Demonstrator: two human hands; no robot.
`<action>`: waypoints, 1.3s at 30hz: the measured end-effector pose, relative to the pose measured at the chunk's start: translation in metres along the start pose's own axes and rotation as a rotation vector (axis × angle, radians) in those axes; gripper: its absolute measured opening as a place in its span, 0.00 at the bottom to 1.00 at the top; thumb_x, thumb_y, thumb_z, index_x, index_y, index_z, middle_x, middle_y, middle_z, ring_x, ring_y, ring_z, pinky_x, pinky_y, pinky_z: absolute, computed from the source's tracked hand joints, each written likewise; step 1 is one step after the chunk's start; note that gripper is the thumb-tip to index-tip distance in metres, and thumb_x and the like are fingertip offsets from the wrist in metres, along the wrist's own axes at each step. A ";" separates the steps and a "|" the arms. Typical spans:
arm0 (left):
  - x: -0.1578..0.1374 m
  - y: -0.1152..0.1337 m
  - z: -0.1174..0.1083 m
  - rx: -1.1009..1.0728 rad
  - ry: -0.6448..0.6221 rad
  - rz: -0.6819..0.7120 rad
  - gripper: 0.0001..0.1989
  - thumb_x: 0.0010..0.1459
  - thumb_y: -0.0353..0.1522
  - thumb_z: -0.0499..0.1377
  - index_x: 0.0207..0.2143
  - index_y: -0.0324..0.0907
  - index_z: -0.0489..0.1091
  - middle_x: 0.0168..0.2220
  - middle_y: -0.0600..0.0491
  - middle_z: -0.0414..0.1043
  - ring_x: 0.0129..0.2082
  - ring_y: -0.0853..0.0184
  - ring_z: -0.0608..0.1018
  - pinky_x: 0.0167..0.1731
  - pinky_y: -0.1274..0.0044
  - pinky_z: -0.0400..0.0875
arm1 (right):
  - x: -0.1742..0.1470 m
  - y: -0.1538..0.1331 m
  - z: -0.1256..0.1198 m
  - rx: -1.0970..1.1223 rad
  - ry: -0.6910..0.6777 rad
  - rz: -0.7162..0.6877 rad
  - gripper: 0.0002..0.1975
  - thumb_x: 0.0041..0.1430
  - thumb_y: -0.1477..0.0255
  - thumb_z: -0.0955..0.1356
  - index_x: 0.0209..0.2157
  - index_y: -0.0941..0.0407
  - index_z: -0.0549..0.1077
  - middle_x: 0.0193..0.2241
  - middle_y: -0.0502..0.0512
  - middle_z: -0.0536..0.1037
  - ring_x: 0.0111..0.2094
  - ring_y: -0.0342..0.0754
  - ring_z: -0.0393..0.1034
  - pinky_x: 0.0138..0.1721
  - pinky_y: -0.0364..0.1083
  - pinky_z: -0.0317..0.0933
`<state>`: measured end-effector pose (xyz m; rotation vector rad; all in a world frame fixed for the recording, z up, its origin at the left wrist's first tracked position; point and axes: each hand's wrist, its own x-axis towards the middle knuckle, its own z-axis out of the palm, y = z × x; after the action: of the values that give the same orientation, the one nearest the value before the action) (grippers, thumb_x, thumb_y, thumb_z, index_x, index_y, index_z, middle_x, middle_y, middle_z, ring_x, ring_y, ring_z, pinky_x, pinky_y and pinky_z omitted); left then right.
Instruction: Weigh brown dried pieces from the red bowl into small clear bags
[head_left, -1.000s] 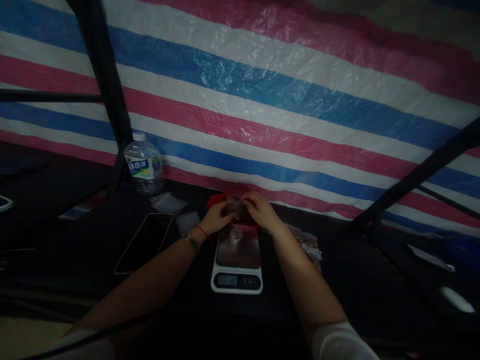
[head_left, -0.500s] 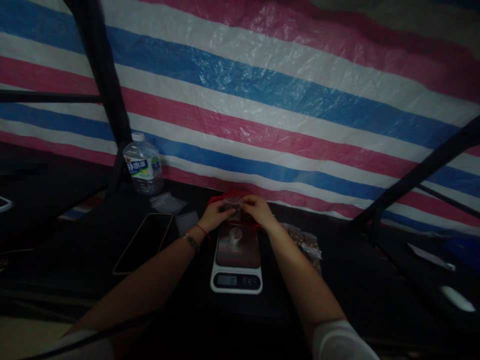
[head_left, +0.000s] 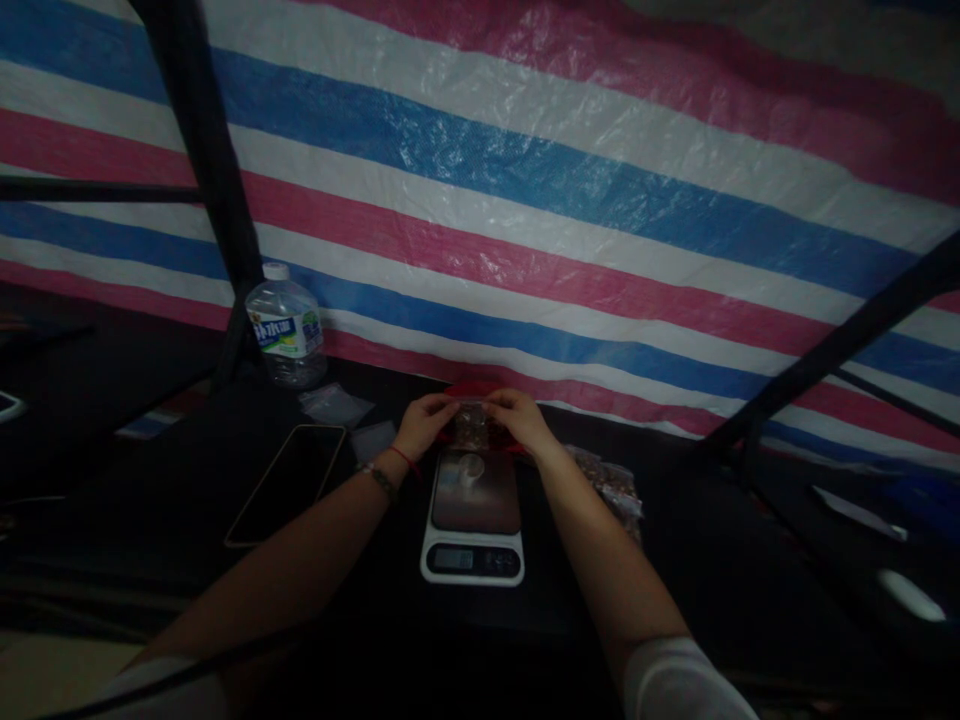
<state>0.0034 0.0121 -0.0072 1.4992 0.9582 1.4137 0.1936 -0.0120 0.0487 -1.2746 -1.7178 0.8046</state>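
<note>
Between my hands hangs a small clear zip bag (head_left: 471, 428) with brownish bits inside. My left hand (head_left: 426, 422) pinches its upper left corner, and my right hand (head_left: 520, 418) pinches the upper right one. Behind the bag is a red bag or container (head_left: 472, 388), mostly hidden. Just below stands a white kitchen scale (head_left: 475, 552) with a dark metal plate and a lit display. A small clear cup (head_left: 470, 470) sits on the scale's plate. Several filled zip bags (head_left: 609, 482) lie to the right of my right forearm.
Left of the scale lie a phone (head_left: 289, 485) and flat clear bags (head_left: 336, 406). A large clear plastic bottle (head_left: 286, 330) stands at the back left. Dark metal posts (head_left: 202, 140) and a striped tarp (head_left: 525, 200) rise behind. A white object (head_left: 911, 596) lies far right.
The zip bag now hangs flat and stretched between my hands, its contents in plain view. My left hand has moved slightly left, and the fingers of both hands have shifted along the bag's top edge.
</note>
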 end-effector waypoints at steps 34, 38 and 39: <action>-0.005 0.009 0.003 -0.037 -0.038 -0.078 0.14 0.47 0.41 0.64 0.30 0.38 0.76 0.30 0.50 0.77 0.28 0.67 0.77 0.31 0.76 0.72 | -0.003 -0.006 0.001 -0.117 -0.008 -0.003 0.11 0.51 0.65 0.68 0.29 0.59 0.78 0.24 0.51 0.77 0.25 0.43 0.67 0.28 0.41 0.56; -0.005 0.007 0.004 -0.028 -0.042 -0.045 0.13 0.48 0.40 0.63 0.30 0.38 0.77 0.31 0.49 0.78 0.30 0.65 0.78 0.34 0.75 0.72 | -0.003 -0.007 0.004 -0.108 -0.020 -0.037 0.10 0.51 0.66 0.69 0.28 0.59 0.78 0.24 0.51 0.78 0.26 0.43 0.68 0.29 0.41 0.57; -0.004 0.007 0.005 -0.026 -0.046 -0.041 0.13 0.47 0.39 0.63 0.30 0.38 0.76 0.31 0.49 0.78 0.31 0.65 0.78 0.34 0.75 0.72 | -0.003 -0.008 0.005 -0.113 -0.030 -0.048 0.10 0.51 0.67 0.68 0.28 0.59 0.78 0.24 0.51 0.78 0.26 0.43 0.68 0.29 0.41 0.58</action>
<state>0.0075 0.0053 -0.0027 1.4788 0.9337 1.3520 0.1866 -0.0174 0.0526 -1.2968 -1.8329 0.7106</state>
